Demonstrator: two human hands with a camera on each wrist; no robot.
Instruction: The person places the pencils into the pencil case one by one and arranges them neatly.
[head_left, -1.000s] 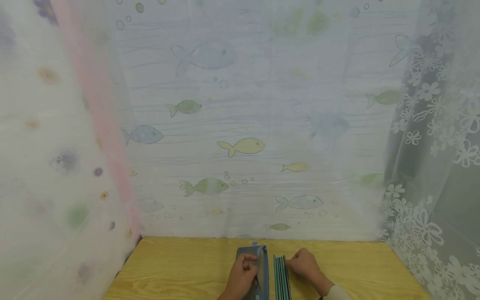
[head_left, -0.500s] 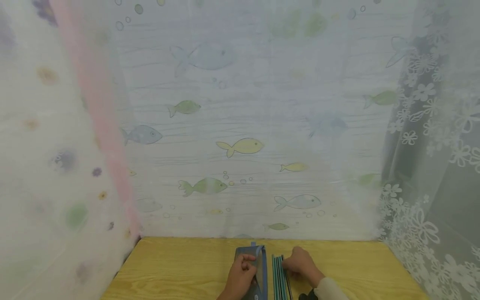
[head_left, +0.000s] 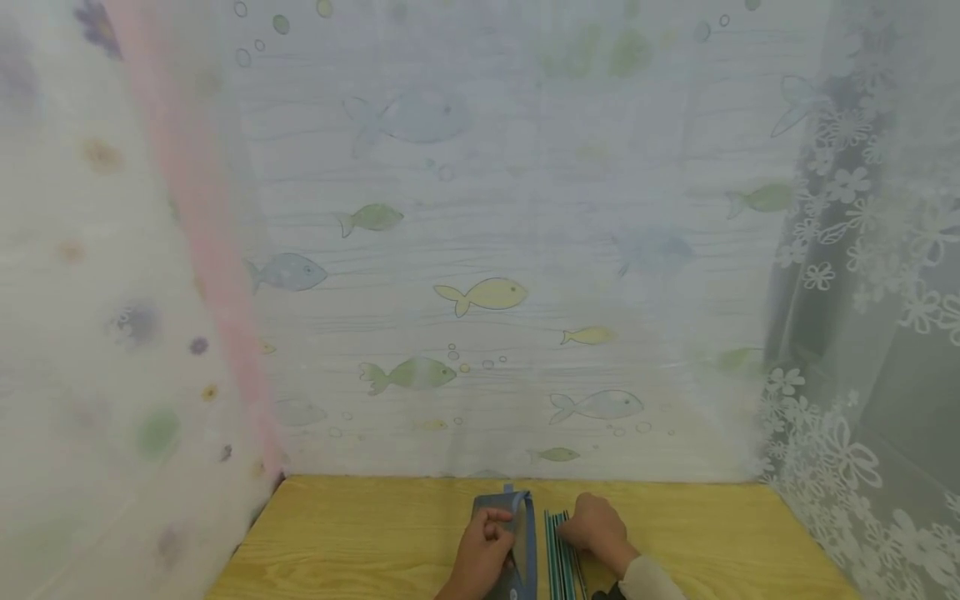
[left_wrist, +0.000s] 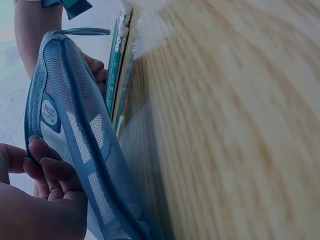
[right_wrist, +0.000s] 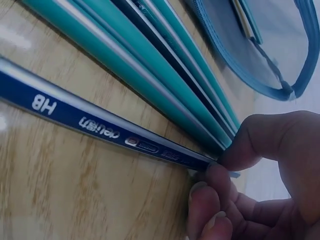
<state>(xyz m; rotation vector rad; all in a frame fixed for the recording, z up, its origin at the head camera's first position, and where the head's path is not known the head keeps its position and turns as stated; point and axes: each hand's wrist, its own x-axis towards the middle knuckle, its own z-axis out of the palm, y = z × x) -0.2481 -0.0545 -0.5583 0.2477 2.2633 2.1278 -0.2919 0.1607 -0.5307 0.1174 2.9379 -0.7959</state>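
Observation:
My left hand pinches the edge of a blue-grey mesh pencil case, whose zipped mouth gapes on the side facing the pencils. To its right, several green and dark pencils lie side by side on the table. My right hand is at their far end. In the right wrist view, its thumb and fingers pinch the tip of a dark blue HB pencil, which lies angled away from the green pencils. Part of the case's inside shows there, with slim pencil-like items in it.
A wood-grain table lies beneath everything. Behind it hangs a fish-print curtain, with a floral sheet at left and a sheer flowered curtain at right. Something dark sits by the right cuff.
My right hand has shifted slightly left along the pencils' far end. The near end of one dark pencil has swung right, away from the row. My left hand keeps its place on the case.

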